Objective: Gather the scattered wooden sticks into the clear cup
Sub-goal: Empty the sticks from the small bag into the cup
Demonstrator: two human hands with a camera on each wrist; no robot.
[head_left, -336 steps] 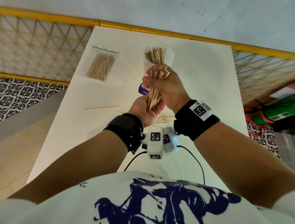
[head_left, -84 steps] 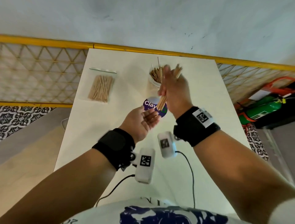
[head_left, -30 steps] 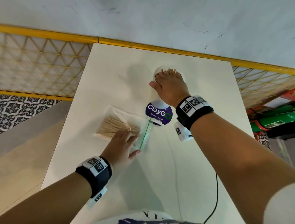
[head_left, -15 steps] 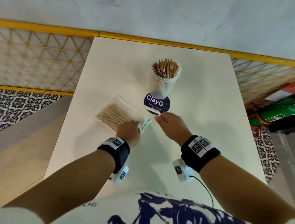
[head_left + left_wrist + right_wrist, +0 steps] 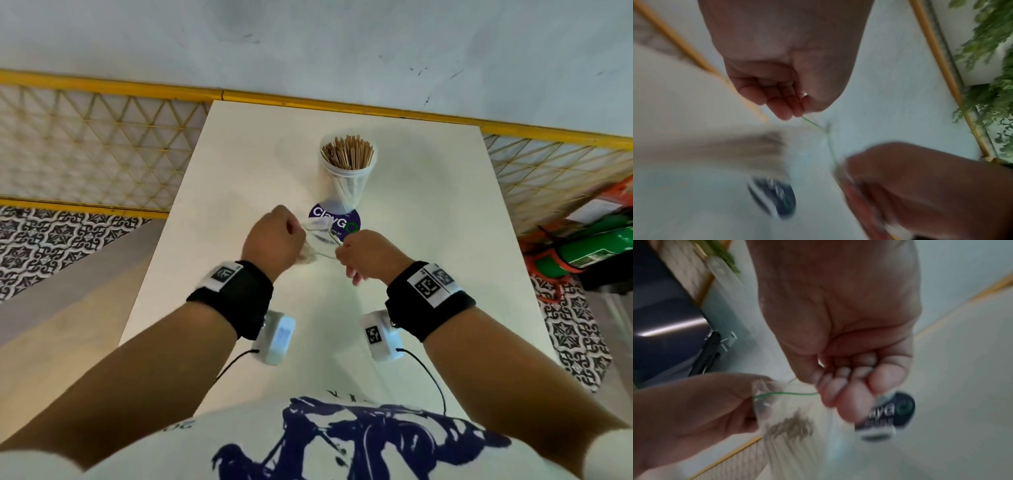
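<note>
White table [image 5: 428, 212]; both hands pinch bag [image 5: 789, 410]; wrist views reveal sticks [image 5: 791, 428] inside.

Bag [image 5: 317, 240]: off the table, now pinched at its mouth between both hands.
Left hand [image 5: 272, 240]: risen from the bag's side to one lip.
Right hand [image 5: 368, 255]: come off the cup [image 5: 347, 171] to the opposite lip.
Sticks [image 5: 791, 426]: hanging below the fingers.

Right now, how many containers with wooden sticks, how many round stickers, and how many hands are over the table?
Clear cup with sticks: 1
Plastic bag with sticks: 1
Round purple sticker: 1
Hands, left hand and right hand: 2
Total: 5
</note>
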